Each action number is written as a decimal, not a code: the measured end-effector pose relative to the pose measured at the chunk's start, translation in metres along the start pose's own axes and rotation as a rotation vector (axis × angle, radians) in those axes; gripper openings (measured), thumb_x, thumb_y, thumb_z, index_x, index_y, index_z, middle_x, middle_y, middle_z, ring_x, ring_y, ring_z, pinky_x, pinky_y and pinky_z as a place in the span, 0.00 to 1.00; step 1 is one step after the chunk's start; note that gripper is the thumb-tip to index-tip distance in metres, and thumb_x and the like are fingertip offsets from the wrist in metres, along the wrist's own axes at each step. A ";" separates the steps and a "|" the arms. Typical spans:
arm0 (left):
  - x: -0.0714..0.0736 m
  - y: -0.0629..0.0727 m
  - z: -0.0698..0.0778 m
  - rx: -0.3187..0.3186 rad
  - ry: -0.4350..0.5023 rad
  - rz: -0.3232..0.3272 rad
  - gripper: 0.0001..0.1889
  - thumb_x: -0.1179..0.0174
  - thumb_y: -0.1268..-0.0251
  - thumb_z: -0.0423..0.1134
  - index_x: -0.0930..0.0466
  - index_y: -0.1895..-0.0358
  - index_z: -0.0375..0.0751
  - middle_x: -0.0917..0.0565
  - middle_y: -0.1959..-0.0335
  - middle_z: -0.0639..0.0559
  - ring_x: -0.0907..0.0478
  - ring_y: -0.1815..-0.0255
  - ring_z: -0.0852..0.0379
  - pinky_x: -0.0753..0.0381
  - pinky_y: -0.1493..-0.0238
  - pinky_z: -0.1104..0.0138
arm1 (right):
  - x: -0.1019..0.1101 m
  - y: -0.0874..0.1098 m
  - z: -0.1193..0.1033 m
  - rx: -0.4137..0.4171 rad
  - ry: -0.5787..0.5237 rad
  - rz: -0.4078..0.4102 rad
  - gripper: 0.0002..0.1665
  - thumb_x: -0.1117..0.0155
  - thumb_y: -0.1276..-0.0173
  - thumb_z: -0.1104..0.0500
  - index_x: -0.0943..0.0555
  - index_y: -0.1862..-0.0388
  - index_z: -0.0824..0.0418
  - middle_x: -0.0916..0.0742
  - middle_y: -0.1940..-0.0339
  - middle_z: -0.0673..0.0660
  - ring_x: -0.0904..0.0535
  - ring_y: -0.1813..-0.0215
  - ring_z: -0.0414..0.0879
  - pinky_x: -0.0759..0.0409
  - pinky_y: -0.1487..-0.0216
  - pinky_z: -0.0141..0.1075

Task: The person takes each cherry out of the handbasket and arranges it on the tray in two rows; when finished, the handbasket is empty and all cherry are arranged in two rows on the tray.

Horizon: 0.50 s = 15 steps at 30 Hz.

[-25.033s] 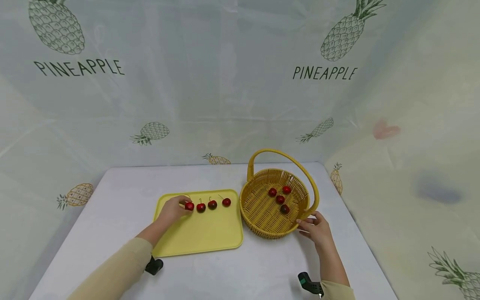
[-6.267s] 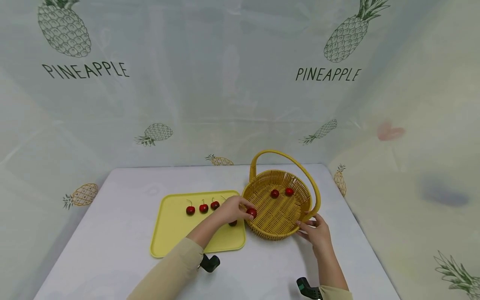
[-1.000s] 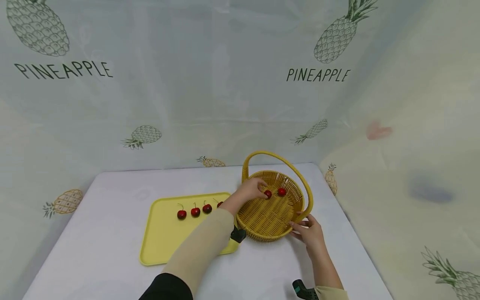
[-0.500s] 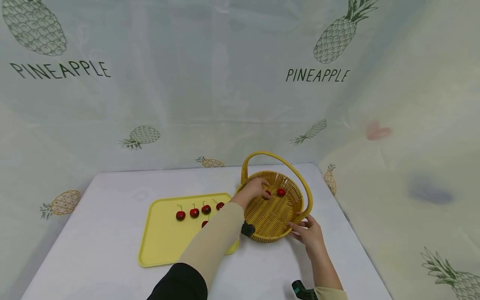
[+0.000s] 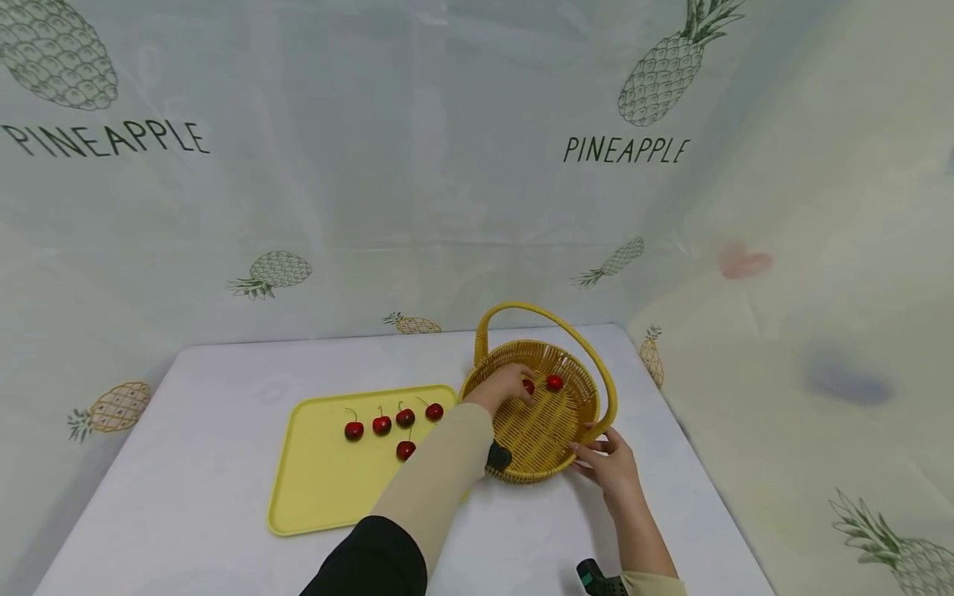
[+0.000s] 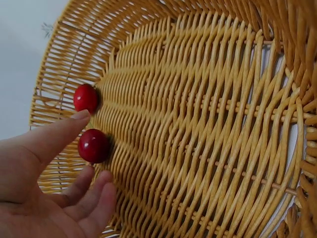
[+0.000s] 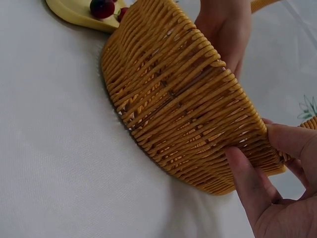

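Note:
My left hand (image 5: pixel 508 386) reaches into a round yellow wicker basket (image 5: pixel 538 443). In the left wrist view, its thumb and fingers are spread around a dark red cherry (image 6: pixel 94 146) on the basket floor. The thumb appears apart from that cherry, and the fingertips lie close to its lower side. A brighter red cherry (image 6: pixel 86 98) sits just beyond the thumb tip. At the basket's right side my right hand (image 5: pixel 613 470) grips the rim near the handle's foot, thumb and fingers on either side of the wicker (image 7: pixel 198 134).
Left of the basket lies a yellow tray (image 5: pixel 320 488) bearing several stemmed cherries, among them a lower one (image 5: pixel 406 450). My left forearm (image 5: pixel 440 472) crosses the tray's right part and hides it. The basket's tall handle (image 5: pixel 547 313) arches over its opening. A white table (image 5: pixel 171 463) carries everything.
Since 25 seconds ago the basket's cherries went from several to two, and more lie on the tray. In the last second my left hand has stayed at the same cherry; my right hand keeps its grip.

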<state>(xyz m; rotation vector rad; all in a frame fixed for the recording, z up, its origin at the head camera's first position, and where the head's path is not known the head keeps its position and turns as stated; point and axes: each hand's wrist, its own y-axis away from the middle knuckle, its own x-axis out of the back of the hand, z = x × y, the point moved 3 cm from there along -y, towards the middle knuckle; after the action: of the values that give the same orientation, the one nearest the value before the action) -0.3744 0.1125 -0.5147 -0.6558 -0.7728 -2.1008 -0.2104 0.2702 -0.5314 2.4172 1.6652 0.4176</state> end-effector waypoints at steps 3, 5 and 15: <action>0.000 -0.001 -0.001 0.016 -0.021 -0.005 0.29 0.28 0.43 0.38 0.25 0.36 0.46 0.28 0.34 0.47 0.29 0.38 0.49 0.25 0.44 0.61 | 0.000 -0.001 0.000 0.006 -0.001 -0.001 0.32 0.32 0.37 0.70 0.31 0.35 0.66 0.29 0.54 0.65 0.16 0.63 0.48 0.16 0.61 0.41; -0.001 -0.001 -0.002 0.027 -0.022 -0.014 0.30 0.28 0.42 0.39 0.25 0.35 0.47 0.29 0.33 0.47 0.29 0.37 0.49 0.26 0.44 0.60 | 0.001 -0.001 0.000 0.008 -0.004 0.000 0.32 0.32 0.38 0.70 0.31 0.35 0.66 0.28 0.55 0.65 0.15 0.64 0.47 0.16 0.61 0.41; -0.003 0.002 -0.007 0.036 0.051 -0.048 0.30 0.30 0.41 0.37 0.26 0.34 0.47 0.31 0.32 0.45 0.26 0.46 0.50 0.23 0.54 0.60 | 0.001 -0.001 -0.001 0.002 -0.011 -0.001 0.32 0.32 0.37 0.70 0.31 0.35 0.66 0.28 0.56 0.64 0.15 0.63 0.47 0.16 0.62 0.40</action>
<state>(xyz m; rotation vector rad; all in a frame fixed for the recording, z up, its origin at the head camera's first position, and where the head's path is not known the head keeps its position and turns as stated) -0.3726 0.1081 -0.5205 -0.5672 -0.8029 -2.1333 -0.2112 0.2710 -0.5311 2.4160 1.6633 0.4018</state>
